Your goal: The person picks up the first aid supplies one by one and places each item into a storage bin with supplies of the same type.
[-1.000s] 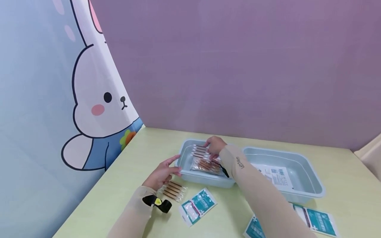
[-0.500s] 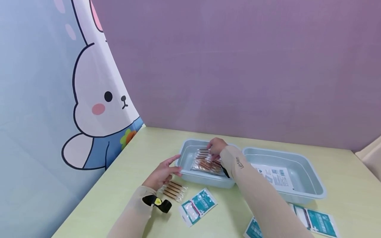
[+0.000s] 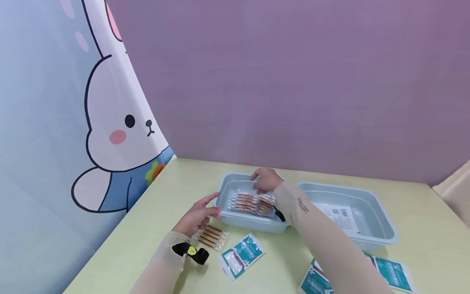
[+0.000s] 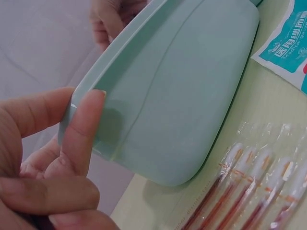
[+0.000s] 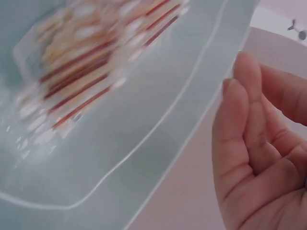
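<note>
Closer to the front of the swab tub than a second ago, one swab pack now lies flat beside the other swabs, and the right hand has come off it. I can't tell from far away if the packs overlap.

That right hand is loosely bent over the tub's back part, thumb and pointing finger apart, and I see nothing in it. I can't tell if it touches the back rim. The left hand pinches the rim at the tub's front left corner.

I think the packs are very light. Their clear wrap looks thin, crinkly and slippery, and the sticks inside look stiff — they might snap if bent. I'd take hold across the middle, over the sticks, since a loose bit of wrap could slide away. The tub looks like light, stiff plastic, so it may skid if bumped, and that pinched corner seems a good place to steady it.

Bare floor shows inside the tub, left of the packs, so I see some room there. The tub's walls stand up all around — fingers should come in from above. On its right, the second tub is just beside it, with the right sleeve crossing over. In front of it lie a spare swab pack and a gauze packet.
</note>
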Demonstrator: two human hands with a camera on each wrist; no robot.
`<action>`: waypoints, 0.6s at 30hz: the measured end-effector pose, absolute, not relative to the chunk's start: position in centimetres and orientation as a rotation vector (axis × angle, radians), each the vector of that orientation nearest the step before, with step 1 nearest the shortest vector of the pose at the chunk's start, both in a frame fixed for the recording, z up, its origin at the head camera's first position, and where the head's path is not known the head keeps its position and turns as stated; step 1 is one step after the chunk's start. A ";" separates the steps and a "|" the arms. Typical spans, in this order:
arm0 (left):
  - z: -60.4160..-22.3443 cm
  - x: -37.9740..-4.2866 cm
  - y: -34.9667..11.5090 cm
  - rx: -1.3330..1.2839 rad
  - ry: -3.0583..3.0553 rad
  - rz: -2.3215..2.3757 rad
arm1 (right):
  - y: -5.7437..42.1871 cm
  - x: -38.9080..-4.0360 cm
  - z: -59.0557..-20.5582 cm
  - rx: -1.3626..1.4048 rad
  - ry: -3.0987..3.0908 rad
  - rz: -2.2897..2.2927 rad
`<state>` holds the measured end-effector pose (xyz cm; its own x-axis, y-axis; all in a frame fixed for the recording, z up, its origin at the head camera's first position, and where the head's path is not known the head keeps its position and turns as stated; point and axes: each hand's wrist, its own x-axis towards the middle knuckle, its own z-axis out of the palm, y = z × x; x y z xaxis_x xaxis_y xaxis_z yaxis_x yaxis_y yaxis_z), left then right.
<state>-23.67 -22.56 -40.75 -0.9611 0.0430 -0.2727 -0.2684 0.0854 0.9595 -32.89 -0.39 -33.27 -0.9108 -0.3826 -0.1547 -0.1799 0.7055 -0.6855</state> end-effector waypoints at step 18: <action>-40.9 -23.6 -22.5 -0.264 2.158 1.933 | -1.3 -26.2 -34.0 -0.728 2.578 -1.176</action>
